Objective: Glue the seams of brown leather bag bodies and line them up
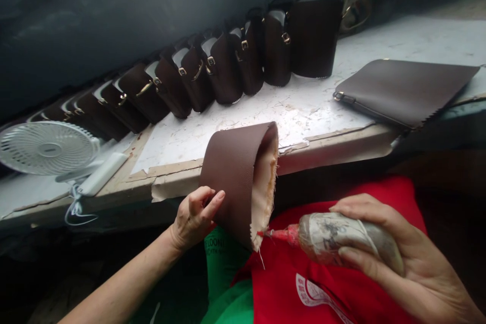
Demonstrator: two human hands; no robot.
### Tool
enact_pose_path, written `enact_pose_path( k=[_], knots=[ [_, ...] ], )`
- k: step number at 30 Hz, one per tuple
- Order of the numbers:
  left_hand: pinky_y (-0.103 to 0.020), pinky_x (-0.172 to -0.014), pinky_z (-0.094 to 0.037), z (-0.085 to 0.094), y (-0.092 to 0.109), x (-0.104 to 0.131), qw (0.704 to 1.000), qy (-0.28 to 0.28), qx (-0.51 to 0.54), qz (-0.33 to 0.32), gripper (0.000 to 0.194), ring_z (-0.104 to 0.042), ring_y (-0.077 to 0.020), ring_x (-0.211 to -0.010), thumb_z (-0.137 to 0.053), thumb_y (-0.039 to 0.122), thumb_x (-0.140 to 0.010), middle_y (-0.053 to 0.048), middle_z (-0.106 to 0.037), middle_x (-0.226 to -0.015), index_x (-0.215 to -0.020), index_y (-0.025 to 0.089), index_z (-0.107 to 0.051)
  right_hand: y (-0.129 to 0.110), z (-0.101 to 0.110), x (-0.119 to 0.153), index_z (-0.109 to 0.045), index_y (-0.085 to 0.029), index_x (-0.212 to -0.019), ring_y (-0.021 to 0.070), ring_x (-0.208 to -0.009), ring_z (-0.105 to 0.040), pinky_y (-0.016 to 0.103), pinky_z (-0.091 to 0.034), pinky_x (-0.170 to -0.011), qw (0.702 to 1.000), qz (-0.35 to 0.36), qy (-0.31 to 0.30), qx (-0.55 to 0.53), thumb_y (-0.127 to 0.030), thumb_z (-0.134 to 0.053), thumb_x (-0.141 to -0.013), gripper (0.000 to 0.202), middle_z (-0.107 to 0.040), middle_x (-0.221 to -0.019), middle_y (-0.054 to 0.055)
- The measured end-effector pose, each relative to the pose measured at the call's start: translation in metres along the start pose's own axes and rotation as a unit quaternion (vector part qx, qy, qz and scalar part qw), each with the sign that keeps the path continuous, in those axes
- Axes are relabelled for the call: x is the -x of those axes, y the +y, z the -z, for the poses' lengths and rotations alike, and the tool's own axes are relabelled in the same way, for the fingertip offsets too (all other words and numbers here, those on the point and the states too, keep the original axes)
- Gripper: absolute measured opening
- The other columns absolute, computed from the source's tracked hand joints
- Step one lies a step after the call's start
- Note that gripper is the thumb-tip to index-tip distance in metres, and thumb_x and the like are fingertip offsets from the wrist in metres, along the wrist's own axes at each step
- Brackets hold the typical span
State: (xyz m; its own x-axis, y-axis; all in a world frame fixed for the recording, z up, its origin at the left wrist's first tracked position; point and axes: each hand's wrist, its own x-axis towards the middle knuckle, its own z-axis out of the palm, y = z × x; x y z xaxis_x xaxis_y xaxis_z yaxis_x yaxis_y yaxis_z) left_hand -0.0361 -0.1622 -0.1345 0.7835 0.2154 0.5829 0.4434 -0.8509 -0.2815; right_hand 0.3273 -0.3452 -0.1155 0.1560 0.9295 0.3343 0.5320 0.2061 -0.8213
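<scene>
My left hand point(197, 215) grips the near side of a brown leather bag body point(231, 172), its fingers partly hidden behind the piece. The body is tilted, its open end facing right, and a pale lining with a frayed, yellowish edge point(271, 182) shows inside. In my right hand point(391, 243) lies a worn glue bottle point(341, 238) with a red nozzle, held on its side. The nozzle's tip meets or nearly meets the lower corner of the lining's edge.
Several dark brown bag bodies point(224, 73) with gold buckles stand in a row along the white-covered table point(304, 106). A flat brown panel point(406, 88) lies at right, overhanging the table edge. At left sits a white fan point(49, 147) with a cable. Red cloth point(296, 283) covers my lap.
</scene>
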Motion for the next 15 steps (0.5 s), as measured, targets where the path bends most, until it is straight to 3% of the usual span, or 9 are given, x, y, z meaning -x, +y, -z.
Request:
enact_pose_path(
  k=[3, 8, 12, 15],
  knots=[
    [-0.029, -0.073, -0.065, 0.000, 0.000, 0.000, 1.000, -0.002, -0.001, 0.000, 0.081, -0.068, -0.0204, -0.091, -0.064, 0.002, -0.082, -0.011, -0.059, -0.117, -0.158, 0.021, -0.047, -0.004, -0.001, 0.004, -0.064, -0.034, -0.126, 0.0207, -0.098, -0.078, 0.022, -0.066, -0.080, 1.000, -0.009, 0.006, 0.015, -0.034, -0.072, -0.101, 0.027, -0.073, -0.115, 0.003],
    [-0.027, -0.072, -0.064, -0.002, -0.001, 0.001, 1.000, 0.012, -0.005, 0.005, 0.082, -0.068, -0.0196, -0.091, -0.063, 0.002, -0.083, -0.010, -0.059, -0.116, -0.160, 0.024, -0.045, -0.008, 0.000, 0.010, -0.062, -0.036, -0.133, 0.0243, -0.108, -0.078, 0.022, -0.067, -0.079, 1.000, -0.021, -0.016, -0.004, -0.039, -0.072, -0.102, 0.033, -0.072, -0.124, 0.004],
    [-0.028, -0.072, -0.064, -0.003, -0.001, 0.004, 1.000, 0.011, -0.003, 0.005, 0.084, -0.068, -0.0200, -0.092, -0.064, 0.000, -0.082, -0.010, -0.059, -0.116, -0.160, 0.024, -0.044, -0.010, 0.001, 0.010, -0.062, -0.036, -0.129, 0.0224, -0.100, -0.078, 0.023, -0.067, -0.078, 1.000, -0.020, -0.012, 0.008, -0.037, -0.073, -0.101, 0.030, -0.073, -0.117, 0.004],
    [-0.028, -0.071, -0.064, -0.004, 0.000, 0.004, 1.000, 0.016, -0.005, 0.008, 0.082, -0.068, -0.0202, -0.091, -0.064, 0.004, -0.086, -0.010, -0.058, -0.116, -0.163, 0.022, -0.042, -0.012, 0.001, 0.009, -0.061, -0.036, -0.130, 0.0242, -0.107, -0.078, 0.022, -0.066, -0.076, 0.999, -0.026, -0.031, -0.008, -0.040, -0.071, -0.102, 0.030, -0.073, -0.121, 0.004]
  ],
)
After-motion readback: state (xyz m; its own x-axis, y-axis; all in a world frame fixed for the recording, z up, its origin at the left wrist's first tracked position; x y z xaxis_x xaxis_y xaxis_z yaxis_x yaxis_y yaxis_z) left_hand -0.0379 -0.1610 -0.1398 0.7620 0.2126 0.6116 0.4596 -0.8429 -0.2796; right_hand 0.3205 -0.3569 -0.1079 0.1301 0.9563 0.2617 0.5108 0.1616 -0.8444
